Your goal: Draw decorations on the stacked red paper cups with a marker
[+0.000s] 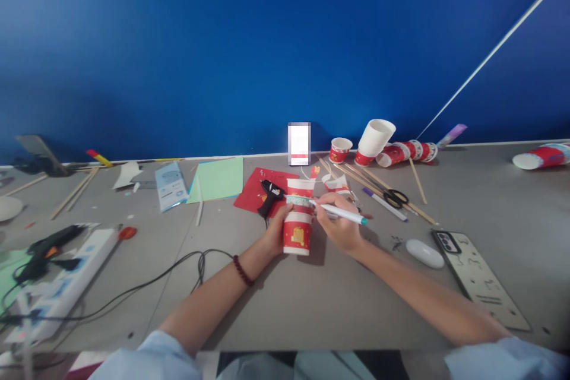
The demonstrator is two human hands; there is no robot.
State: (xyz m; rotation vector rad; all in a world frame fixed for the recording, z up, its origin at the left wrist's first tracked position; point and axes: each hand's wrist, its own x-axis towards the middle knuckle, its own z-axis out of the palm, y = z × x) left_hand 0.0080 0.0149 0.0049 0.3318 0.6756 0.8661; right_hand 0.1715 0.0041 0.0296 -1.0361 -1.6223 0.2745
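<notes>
In the middle of the head view, two red-and-white paper cups are joined end to end, with a pale green patterned band around the upper one. My left hand grips them from the left side, its fingers partly hidden behind. A white marker with a teal end is pinched in my right hand. Its tip points left and meets or nearly meets the patterned band. Just behind my left hand, a black glue gun lies on red paper.
Behind my right hand are scissors, a purple-capped marker, wooden sticks and stacked paper cups. A phone and a white mouse lie right. Leftward are green paper, a power strip and a cable.
</notes>
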